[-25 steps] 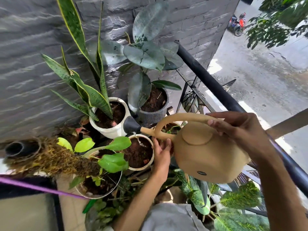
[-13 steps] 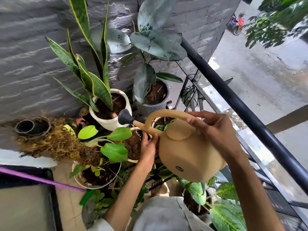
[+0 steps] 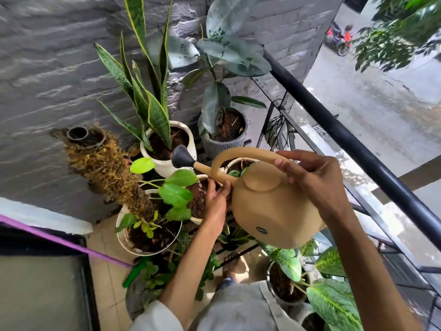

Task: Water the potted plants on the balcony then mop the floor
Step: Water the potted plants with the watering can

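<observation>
Tan plastic watering can has slid left since a second ago: its black rose was over the small pot and now sits at the rim of the white snake-plant pot. Judging by that, watering is moving on to the next plant, and mopping is not begun. Right hand is wrapped around the arched handle; left hand presses loosely curled under the spout's base. The can is matte, rounded and tilted forward.
</observation>
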Available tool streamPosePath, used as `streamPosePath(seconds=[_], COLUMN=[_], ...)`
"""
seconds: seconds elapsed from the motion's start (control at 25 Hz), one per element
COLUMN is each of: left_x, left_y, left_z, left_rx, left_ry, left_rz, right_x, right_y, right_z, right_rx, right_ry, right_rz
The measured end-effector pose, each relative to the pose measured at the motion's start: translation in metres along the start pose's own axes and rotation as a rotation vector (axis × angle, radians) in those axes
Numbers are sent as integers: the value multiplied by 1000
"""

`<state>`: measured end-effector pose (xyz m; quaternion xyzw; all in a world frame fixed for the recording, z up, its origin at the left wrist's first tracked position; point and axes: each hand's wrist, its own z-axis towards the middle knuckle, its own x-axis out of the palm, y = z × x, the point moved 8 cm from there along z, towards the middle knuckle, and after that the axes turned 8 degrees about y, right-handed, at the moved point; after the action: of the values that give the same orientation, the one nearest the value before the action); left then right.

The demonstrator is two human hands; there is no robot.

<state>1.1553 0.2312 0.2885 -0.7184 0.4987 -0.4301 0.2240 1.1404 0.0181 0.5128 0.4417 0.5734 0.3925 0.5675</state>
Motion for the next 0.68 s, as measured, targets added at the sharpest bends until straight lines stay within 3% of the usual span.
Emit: streamPosePath(seconds=[0.36,0.68], left_x=[-45,-121], left_y=[23,47], left_z=[-105,-169], left_rx=[132,92], left_ry=[-71,-114], left_rz=[-7,-64], right_x=[27,92], right_y=[-5,7], right_z=[-113,-164], right_rx=[-14,30], right_ry=[-63,61], right_rz=[189,162])
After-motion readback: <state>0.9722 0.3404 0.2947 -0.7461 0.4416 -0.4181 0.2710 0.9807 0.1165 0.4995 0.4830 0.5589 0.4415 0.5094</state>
